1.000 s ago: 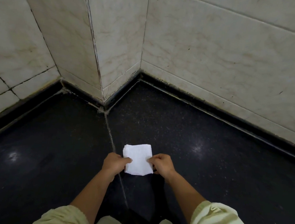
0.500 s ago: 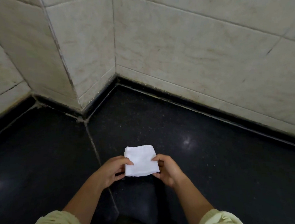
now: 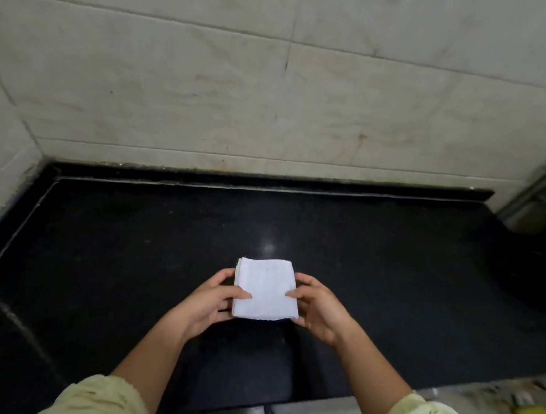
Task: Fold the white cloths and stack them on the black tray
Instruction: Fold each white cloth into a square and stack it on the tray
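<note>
White folded cloth [image 3: 265,293] (square, terry), held by both hands.

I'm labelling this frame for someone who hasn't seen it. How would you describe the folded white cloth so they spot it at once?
Start at the black stone counter below the pale tiled wall. Over its near middle, the left hand and right hand hold the folded white cloth between them. It is the only white square against the dark surface.
</note>
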The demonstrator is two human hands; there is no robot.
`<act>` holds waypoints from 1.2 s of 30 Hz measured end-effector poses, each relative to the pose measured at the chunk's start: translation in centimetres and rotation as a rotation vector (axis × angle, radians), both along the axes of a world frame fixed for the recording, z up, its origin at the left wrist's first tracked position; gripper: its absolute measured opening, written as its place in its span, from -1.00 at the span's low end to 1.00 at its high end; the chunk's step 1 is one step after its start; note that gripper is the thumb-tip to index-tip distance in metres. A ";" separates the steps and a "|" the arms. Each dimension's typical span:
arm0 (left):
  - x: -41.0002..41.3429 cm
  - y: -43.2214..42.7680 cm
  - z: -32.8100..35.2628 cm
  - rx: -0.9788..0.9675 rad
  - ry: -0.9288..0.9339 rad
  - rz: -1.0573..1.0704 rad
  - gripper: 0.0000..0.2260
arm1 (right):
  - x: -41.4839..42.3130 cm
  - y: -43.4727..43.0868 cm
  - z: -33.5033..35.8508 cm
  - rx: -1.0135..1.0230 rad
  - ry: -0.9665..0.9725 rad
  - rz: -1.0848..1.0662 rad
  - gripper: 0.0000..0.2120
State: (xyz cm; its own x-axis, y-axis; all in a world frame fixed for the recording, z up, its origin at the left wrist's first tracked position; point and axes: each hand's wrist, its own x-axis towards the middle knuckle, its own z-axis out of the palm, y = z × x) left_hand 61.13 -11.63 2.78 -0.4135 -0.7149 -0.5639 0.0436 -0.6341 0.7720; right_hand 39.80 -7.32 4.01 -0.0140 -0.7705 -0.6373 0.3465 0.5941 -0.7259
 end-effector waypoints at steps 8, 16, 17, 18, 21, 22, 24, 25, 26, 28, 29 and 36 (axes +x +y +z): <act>-16.9 4.0 2.0 -0.069 0.000 -0.156 -0.60 | -16.3 7.6 2.1 -0.055 0.029 -0.145 -0.51; -34.3 8.3 5.2 -0.157 0.013 -0.305 -0.69 | -32.8 14.8 5.9 -0.128 0.076 -0.262 -0.60; -36.2 8.7 5.7 -0.170 0.012 -0.326 -0.69 | -34.6 15.4 6.4 -0.136 0.082 -0.281 -0.60; -38.2 9.0 6.3 -0.181 0.011 -0.344 -0.68 | -36.4 16.1 6.9 -0.148 0.086 -0.300 -0.59; -43.2 9.3 8.0 -0.216 0.023 -0.394 -0.69 | -41.0 17.3 8.4 -0.182 0.118 -0.339 -0.58; -44.7 9.3 8.5 -0.232 0.024 -0.416 -0.70 | -42.3 17.6 8.9 -0.192 0.133 -0.349 -0.58; -48.2 9.2 9.6 -0.266 0.019 -0.458 -0.69 | -45.4 17.9 9.8 -0.212 0.161 -0.376 -0.57; -50.0 9.0 10.0 -0.283 0.016 -0.473 -0.69 | -46.9 18.0 10.2 -0.221 0.178 -0.388 -0.57; -51.9 8.8 10.5 -0.298 0.018 -0.485 -0.68 | -48.6 18.0 10.7 -0.231 0.199 -0.401 -0.57; -55.3 8.1 11.3 -0.319 0.024 -0.491 -0.67 | -51.6 17.6 11.6 -0.255 0.233 -0.420 -0.59; -56.9 7.8 11.7 -0.325 0.031 -0.488 -0.67 | -53.0 17.3 12.1 -0.268 0.243 -0.428 -0.60; -69.3 5.0 14.7 -0.375 0.094 -0.496 -0.71 | -64.7 14.7 16.7 -0.339 0.319 -0.398 -0.67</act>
